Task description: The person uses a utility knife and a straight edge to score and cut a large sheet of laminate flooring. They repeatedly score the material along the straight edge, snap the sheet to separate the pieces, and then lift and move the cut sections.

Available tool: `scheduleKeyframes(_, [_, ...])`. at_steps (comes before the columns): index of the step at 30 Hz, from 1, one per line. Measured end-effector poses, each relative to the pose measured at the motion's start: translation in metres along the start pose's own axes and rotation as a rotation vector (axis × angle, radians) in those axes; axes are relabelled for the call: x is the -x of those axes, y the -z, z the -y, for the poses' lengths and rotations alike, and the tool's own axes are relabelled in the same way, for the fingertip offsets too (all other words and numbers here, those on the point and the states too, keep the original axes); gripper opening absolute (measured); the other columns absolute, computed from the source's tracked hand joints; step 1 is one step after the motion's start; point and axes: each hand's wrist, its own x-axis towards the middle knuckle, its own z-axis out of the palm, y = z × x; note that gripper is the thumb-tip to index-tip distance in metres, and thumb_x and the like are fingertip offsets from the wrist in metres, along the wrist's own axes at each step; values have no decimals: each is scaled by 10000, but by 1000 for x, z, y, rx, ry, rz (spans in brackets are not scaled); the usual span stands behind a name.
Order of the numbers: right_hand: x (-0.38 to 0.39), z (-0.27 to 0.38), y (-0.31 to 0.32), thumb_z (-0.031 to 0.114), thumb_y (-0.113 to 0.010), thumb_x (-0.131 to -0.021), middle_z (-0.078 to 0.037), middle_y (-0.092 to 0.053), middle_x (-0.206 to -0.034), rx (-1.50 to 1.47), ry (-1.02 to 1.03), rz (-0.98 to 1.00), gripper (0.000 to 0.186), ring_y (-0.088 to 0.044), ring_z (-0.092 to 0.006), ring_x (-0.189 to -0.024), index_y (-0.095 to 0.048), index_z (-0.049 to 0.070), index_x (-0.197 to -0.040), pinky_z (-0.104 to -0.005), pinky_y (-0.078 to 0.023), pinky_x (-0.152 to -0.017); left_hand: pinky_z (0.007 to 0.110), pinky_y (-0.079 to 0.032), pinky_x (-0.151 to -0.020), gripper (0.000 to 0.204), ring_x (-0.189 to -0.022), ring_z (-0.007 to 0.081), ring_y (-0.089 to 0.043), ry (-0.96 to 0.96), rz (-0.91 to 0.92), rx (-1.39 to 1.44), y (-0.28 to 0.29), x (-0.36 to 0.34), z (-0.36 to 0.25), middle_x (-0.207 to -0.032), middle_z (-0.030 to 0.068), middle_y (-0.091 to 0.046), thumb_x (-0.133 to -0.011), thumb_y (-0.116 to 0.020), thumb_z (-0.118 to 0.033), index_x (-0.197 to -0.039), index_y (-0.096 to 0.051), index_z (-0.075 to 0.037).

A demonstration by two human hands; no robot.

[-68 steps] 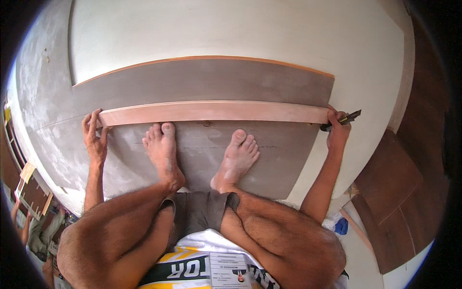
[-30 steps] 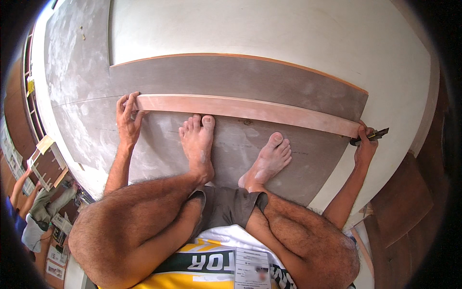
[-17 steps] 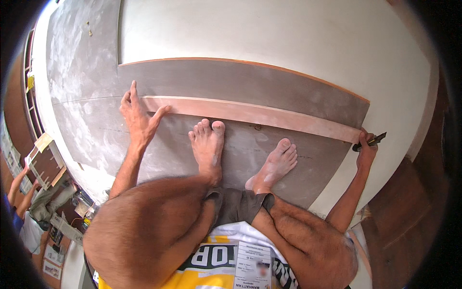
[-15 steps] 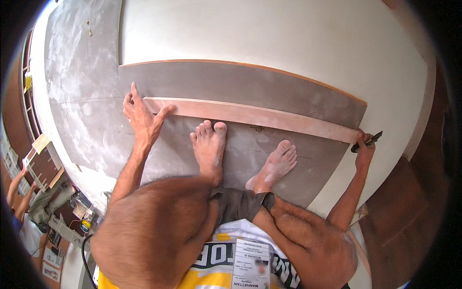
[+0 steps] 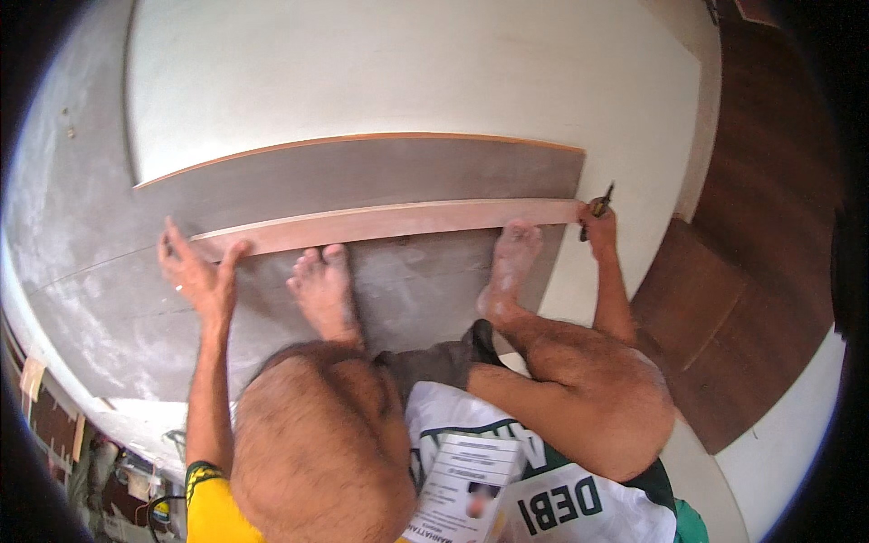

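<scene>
A long pinkish wooden strip (image 5: 389, 224) lies across a grey dusty board (image 5: 407, 285). At the strip's left end is my left hand (image 5: 201, 276), its fingers spread and its thumb against the strip. My right hand (image 5: 602, 237) is closed round a black and yellow utility knife (image 5: 599, 206) at the strip's right end, the blade end pointing away from me. My bare right foot (image 5: 512, 267) has its toes over the strip, while my left foot (image 5: 324, 291) stands on the board just short of it.
Beyond the strip, the board has a cut edge showing orange-brown (image 5: 362, 137). A white surface (image 5: 407, 81) extends past it. Dark brown panels (image 5: 724, 271) lie at the right. Tools and cables clutter the lower left (image 5: 136, 484).
My right foot has moved forward, its toes now over the strip. Both hands stay at the strip's ends. The view has swung, putting the other person at the left out of clear sight.
</scene>
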Motion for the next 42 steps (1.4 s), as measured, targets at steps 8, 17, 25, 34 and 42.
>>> scheduleKeyframes(8, [-10,3,22,123,-729,-948,6,-525,-737,25,-12,197,324,-497,-113,-676,-436,119,-810,-287,-430,-613,566,-342,-1155,1377,-1375,543,-362,223,61,10,-4,1,-17,-1458,444,-335,-570,-949,-611,-1502,-294,163])
scheduleKeyframes(17, [-23,18,36,141,-699,-970,-108,-607,-764,345,20,354,189,-574,-186,-684,-577,0,-993,-362,-508,-663,533,-223,-1228,1278,-1521,467,-186,624,-105,327,-69,-1,-30,-1642,323,-117,-832,-619,-799,-1603,-93,75])
scheduleKeyframes(25, [-38,13,40,158,-717,-939,-144,-638,-790,448,165,374,246,-592,-212,-700,-571,-37,-972,-367,-518,-681,517,-215,-1237,1189,-1537,431,-163,767,-71,359,-61,-13,-50,-1666,284,-24,-923,-451,-808,-1604,-37,75])
scheduleKeyframes(34, [-64,17,52,141,-764,-919,-87,-585,-820,448,208,595,278,-503,-165,-759,-601,-47,-1046,-309,-475,-734,522,-279,-1208,716,-1448,417,-352,811,-508,143,-106,-29,-91,-1582,238,-315,-1067,-403,-542,-1573,-322,-43])
scheduleKeyframes(42, [-65,11,54,118,-771,-909,-107,-643,-832,435,126,549,266,-562,-175,-757,-602,-41,-1038,-332,-502,-738,544,-295,-1170,708,-1431,408,-373,863,-507,108,-83,-28,-108,-1568,216,-334,-1047,-372,-576,-1547,-365,-76])
